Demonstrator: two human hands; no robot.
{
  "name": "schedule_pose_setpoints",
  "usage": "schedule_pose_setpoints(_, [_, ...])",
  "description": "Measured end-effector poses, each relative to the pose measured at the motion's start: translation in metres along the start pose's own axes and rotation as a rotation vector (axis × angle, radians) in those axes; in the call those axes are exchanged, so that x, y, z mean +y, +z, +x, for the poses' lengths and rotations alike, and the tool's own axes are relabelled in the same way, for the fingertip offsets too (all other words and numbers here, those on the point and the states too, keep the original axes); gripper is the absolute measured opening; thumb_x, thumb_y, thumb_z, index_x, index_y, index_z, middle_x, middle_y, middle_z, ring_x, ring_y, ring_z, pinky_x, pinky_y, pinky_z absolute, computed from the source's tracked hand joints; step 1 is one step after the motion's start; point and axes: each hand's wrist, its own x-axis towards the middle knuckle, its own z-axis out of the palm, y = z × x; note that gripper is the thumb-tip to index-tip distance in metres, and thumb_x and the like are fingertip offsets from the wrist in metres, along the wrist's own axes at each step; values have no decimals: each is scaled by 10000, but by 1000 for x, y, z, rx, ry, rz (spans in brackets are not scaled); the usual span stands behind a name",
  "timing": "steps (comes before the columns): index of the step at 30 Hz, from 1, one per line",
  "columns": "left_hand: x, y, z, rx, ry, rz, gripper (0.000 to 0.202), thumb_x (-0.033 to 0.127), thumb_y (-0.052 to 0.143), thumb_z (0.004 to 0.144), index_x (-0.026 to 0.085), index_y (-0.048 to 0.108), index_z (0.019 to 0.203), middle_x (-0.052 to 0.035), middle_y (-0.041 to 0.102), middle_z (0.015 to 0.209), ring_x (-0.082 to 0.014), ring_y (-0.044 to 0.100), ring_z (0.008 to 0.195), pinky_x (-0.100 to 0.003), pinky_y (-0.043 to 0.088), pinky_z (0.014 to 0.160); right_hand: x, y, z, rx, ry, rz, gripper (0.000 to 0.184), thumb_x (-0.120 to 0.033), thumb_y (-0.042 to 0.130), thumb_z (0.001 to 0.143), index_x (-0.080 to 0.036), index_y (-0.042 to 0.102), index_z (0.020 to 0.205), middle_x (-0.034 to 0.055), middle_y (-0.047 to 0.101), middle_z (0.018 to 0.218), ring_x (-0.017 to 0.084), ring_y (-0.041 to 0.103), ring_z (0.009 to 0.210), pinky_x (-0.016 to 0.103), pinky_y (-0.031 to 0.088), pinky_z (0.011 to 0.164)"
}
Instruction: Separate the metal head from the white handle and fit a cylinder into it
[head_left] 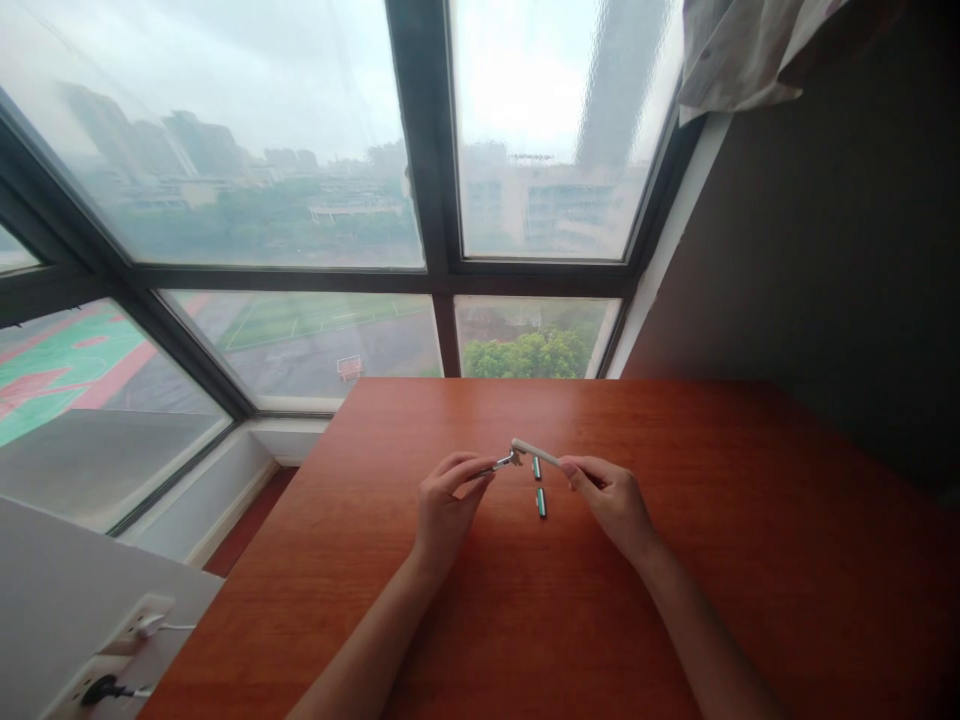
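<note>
The person sits or stands at a reddish-brown wooden desk (337, 590), with both hands raised a little above its far half. The left hand (454, 490) pinches a slim metal razor handle (501, 463) between thumb and fingers, its head end pointing right and slightly away. The right hand (607, 495) grips a pale, slim stick (541, 454) — perhaps a toothbrush, though its tip is too small to be sure — which slants leftward until its end overlaps the razor's head in view. Whether the two touch cannot be told. The hands themselves are apart, each closed on its own piece.

Each piece seems to be held toward its outer end so that the inner ends are free to meet in the middle, where both can be seen at once. The grip looks light, which probably suits fine control over such thin things.

Two green-and-black razor cartridges lie on the desk between the hands: the far cartridge (536, 468) just below the stick in view, the near cartridge (541, 503) a little closer to the person. Their place — central and within easy reach — likely keeps them handy without crowding the fingers.
</note>
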Motion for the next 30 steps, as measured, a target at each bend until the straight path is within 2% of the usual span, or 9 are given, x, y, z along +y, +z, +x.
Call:
schedule_pose_setpoints(4, [0, 2, -1, 0, -99, -147, 177, 263, 677, 771, 217, 742, 929, -75, 706, 887, -191, 655, 800, -280, 529, 725, 4, 0, 1, 23, 24, -27, 406, -506, 525, 841, -156, 729, 816, 31, 624, 637, 175, 552, 607, 254, 416, 561])
schedule_pose_setpoints(8, [-4, 7, -2, 10, -291, -336, 236, 283, 713, 732, 191, 731, 949, -77, 719, 931, -199, 656, 846, -297, 525, 770, 3, 0, 1, 23, 53, 15, 425, -519, 525, 836, -145, 719, 786, 34, 614, 629, 172, 548, 600, 253, 425, 555])
schedule_pose_setpoints(13, [-1, 11, -2, 14, -505, -539, 328, 282, 766, 669, 181, 721, 978, -62, 738, 845, -176, 662, 776, -280, 519, 722, -4, 4, -1, -41, 16, 90, 391, -504, 537, 839, -158, 713, 796, 27, 619, 660, 168, 551, 624, 243, 422, 566])
schedule_pose_setpoints(18, [0, 11, -3, -35, -552, -569, 363, 312, 763, 676, 160, 715, 1002, -74, 726, 807, -128, 596, 635, -237, 458, 594, -4, 6, -1, -22, 3, 79, 379, -501, 534, 844, -168, 711, 802, 24, 624, 678, 171, 548, 634, 249, 411, 582])
schedule_pose_setpoints(23, [-6, 12, -4, -74, -595, -641, 378, 336, 748, 698, 161, 704, 1031, -87, 715, 847, -121, 577, 642, -237, 432, 593, -2, 4, -1, -13, 7, 60, 354, -478, 537, 851, -171, 710, 815, 33, 633, 693, 181, 554, 652, 256, 413, 593])
schedule_pose_setpoints(30, [-4, 13, -3, -73, -658, -691, 395, 351, 779, 658, 163, 715, 999, -75, 701, 814, -116, 564, 629, -237, 420, 598, -3, 3, -1, 12, 0, 67, 347, -461, 536, 857, -164, 712, 825, 36, 631, 695, 176, 557, 649, 250, 412, 582])
